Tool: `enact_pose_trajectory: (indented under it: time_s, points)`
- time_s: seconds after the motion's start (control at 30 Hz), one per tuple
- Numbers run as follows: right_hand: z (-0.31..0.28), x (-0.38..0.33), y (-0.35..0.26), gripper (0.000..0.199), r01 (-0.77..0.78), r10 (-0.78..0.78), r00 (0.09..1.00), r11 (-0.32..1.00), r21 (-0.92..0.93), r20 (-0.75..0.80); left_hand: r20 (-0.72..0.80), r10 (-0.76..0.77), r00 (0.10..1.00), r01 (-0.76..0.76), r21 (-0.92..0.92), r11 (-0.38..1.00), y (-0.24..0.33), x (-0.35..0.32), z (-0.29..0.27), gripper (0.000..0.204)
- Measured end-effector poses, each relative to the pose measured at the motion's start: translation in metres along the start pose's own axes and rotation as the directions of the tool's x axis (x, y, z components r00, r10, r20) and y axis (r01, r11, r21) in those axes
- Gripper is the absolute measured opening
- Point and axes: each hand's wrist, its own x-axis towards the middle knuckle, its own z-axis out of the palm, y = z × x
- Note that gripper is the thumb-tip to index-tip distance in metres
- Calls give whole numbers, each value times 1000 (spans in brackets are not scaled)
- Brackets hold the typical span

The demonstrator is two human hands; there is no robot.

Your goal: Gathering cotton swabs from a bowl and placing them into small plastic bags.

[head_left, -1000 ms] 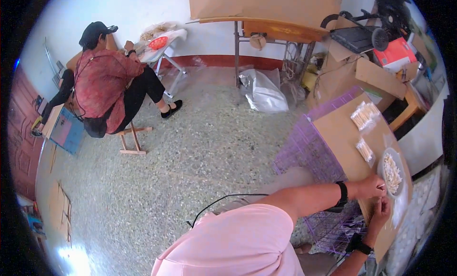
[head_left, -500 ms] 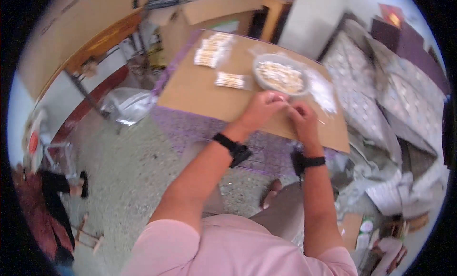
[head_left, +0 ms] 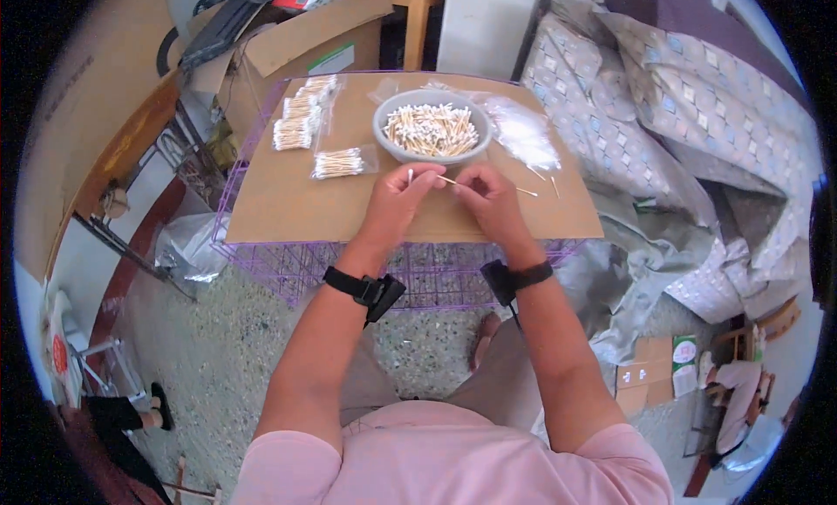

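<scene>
In front of the grey bowl [head_left: 378,137], my left hand [head_left: 394,204] is closed, with a white cotton tip showing by its fingers. A thin cotton swab [head_left: 446,180] spans from my left thumb to the pinched fingertips of my right hand [head_left: 493,204]. Many loose cotton swabs [head_left: 433,128] fill the bowl. A clear bag of swabs [head_left: 338,162] lies to the left of my left hand, and a row of similar packed bags [head_left: 299,117] lies behind it. To the right of the bowl are empty clear bags [head_left: 523,132] and a few loose swabs [head_left: 555,187].
A cardboard sheet [head_left: 279,213] tops a purple wire cage [head_left: 418,274]. Behind stands an open cardboard box [head_left: 305,39]. Patterned cloth [head_left: 663,113] drapes at the right. Another person's legs [head_left: 131,415] show at the left, and a second person sits at the lower right.
The view has swung right and steadied, so the table now sits further left and straighter. My hands remain close together before the bowl; a swab is now visible between them.
</scene>
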Motion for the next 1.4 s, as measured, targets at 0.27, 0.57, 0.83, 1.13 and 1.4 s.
enact_pose_trajectory:
  time_s: [0.27,0.57,0.83,1.13,1.4]
  points:
    - [-13,-4,-3,10,-35,42,999,977,209,-30,-24,35,999,-30,182,983,-8,7,10,16]
    - [-13,-4,-7,9,-61,54,998,943,326,30,93,103,990,-136,518,844,-14,9,9,12]
    - [-12,-3,-16,10,-52,30,993,980,191,115,72,106,992,-128,518,846,-10,7,10,9]
    - [-2,-2,-7,18,-137,115,988,963,233,103,-114,193,975,-152,294,943,-10,6,6,13]
    - [-1,-4,-8,17,329,-303,942,920,-215,142,-107,88,990,-78,94,993,-9,2,6,15]
